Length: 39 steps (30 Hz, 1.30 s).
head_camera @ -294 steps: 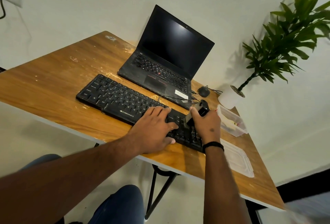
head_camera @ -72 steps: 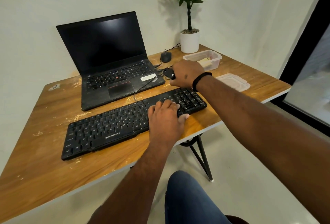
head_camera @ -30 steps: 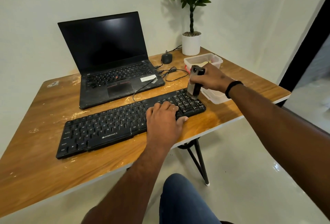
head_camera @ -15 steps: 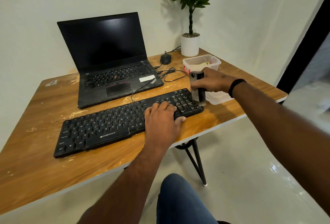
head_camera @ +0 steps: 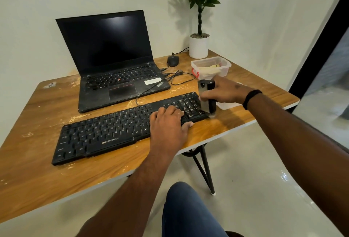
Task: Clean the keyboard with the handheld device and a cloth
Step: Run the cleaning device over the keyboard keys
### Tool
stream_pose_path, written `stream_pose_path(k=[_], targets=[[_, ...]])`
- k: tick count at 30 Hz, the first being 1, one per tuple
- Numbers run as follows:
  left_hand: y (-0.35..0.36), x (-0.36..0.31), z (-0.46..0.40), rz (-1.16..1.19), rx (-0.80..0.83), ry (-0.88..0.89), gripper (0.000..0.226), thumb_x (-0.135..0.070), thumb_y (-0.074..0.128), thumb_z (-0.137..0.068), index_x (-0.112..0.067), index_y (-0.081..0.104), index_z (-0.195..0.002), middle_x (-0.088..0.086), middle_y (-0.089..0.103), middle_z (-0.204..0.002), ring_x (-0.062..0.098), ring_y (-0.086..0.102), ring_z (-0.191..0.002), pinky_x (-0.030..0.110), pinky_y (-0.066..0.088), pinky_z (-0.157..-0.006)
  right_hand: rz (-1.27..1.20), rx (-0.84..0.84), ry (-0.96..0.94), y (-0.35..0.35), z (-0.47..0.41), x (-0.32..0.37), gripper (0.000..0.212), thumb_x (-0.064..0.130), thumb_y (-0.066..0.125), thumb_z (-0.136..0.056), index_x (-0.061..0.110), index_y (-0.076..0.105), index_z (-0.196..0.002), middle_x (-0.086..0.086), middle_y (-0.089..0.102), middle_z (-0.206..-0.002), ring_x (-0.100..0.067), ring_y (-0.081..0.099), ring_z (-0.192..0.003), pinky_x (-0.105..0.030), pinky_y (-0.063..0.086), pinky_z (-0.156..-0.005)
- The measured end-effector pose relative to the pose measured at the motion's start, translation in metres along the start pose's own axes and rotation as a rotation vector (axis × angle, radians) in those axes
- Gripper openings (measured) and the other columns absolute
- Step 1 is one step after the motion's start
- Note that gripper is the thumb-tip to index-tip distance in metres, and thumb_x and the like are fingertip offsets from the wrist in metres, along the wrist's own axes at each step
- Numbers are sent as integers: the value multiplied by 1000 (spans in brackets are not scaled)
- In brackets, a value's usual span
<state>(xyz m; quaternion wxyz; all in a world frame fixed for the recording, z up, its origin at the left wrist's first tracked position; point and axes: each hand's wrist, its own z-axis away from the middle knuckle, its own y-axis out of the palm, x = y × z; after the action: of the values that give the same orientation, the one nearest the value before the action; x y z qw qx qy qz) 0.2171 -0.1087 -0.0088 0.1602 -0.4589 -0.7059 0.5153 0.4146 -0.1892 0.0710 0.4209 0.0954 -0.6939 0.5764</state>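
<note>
A black keyboard lies slanted across the wooden table. My left hand rests flat on its right half, fingers spread over the keys, holding nothing. My right hand grips an upright dark handheld device, whose lower end touches the table at the keyboard's right end. A pale yellow cloth lies inside a clear plastic box behind the device.
An open black laptop stands behind the keyboard, with cables and a black mouse to its right. A potted plant fills the far corner. A clear lid lies under my right wrist. The table edge runs close on the right.
My right hand has carried the device from near the laptop to the number pad, then down off the keyboard's right end onto the table. My left hand has stayed on the keys.
</note>
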Motion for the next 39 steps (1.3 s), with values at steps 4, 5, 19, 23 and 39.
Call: stream_pose_path(k=[4,5,19,23,39], targets=[[1,1,0,9,-8,2,52,-62,56,-94,-27,65,-131,-9,60,-125,16,47,-121,40,34,-108,63,-252,-109,10,16,-2,18,30,69,-87,17,62,-77,3,63,-72,-11,58,-68,-22,40,-58],[1,1,0,10,-9,0,52,-62,56,-94,-27,65,-131,-9,60,-125,16,47,-121,41,34,-108,24,-228,-91,12,22,-2,19,29,69,-87,18,60,-74,4,62,-71,-10,58,-67,-21,41,-57],[2,1,0,16,-32,13,51,-60,58,-93,-25,65,-130,-9,61,-122,16,48,-118,39,34,-106,-467,-670,-73,68,60,-29,15,22,69,-87,21,65,-72,8,67,-70,-6,66,-71,-21,52,-63],[3,1,0,20,-39,9,51,-60,58,-93,-25,66,-129,-9,61,-122,16,48,-118,39,34,-106,-366,-856,-91,82,61,-24,16,21,68,-90,9,67,-80,-1,69,-74,-13,67,-71,-19,52,-60],[3,2,0,30,-52,17,51,-61,60,-92,-24,67,-127,-9,62,-118,15,49,-114,39,36,-104,-156,-704,20,52,56,-16,28,32,67,-88,24,58,-63,7,63,-67,-6,59,-63,-18,42,-56]])
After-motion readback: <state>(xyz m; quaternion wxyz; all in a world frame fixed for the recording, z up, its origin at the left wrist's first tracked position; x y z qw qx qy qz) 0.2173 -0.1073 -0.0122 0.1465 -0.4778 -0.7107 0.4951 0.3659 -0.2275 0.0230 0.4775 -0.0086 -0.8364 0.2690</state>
